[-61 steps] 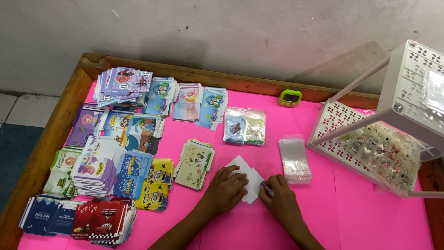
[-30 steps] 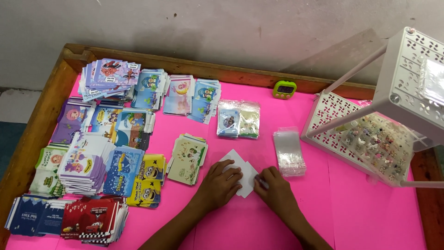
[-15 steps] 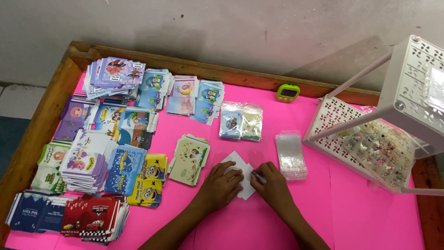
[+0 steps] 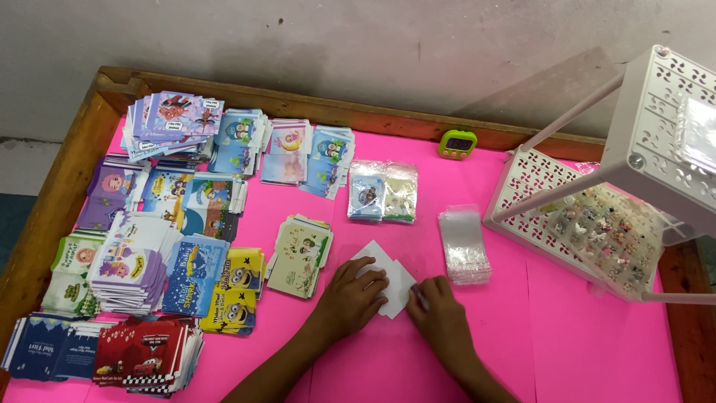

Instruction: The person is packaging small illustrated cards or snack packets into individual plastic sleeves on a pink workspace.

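Both my hands are down on the pink counter point(image 4: 477, 351), working one white card point(image 4: 389, 277) that lies turned like a diamond just left of the clear sleeves point(image 4: 464, 244). Left hand point(image 4: 352, 292) lies flat and spread over the card's left half, fingers pressing, nothing clenched. Right hand point(image 4: 441, 317) sits at the card's lower right edge, fingertips pinched at it; something small and pale purple shows there, too small to name, so I cannot tell whether it grips the card or only touches it. My judgement: the step is handling this card against the counter, so keep the left palm as the anchor and let only the right fingertips move, low and slow, so the card does not slide toward the sleeves. The green-backed card stack point(image 4: 300, 254) sits just left of the card; keep the left wrist from sweeping it. The white rack point(image 4: 574, 224), further right beyond the sleeves, stands tilted and looks easy to jog, so keep the right elbow tucked in. The small green timer point(image 4: 457, 143) sits well behind, out of the way.
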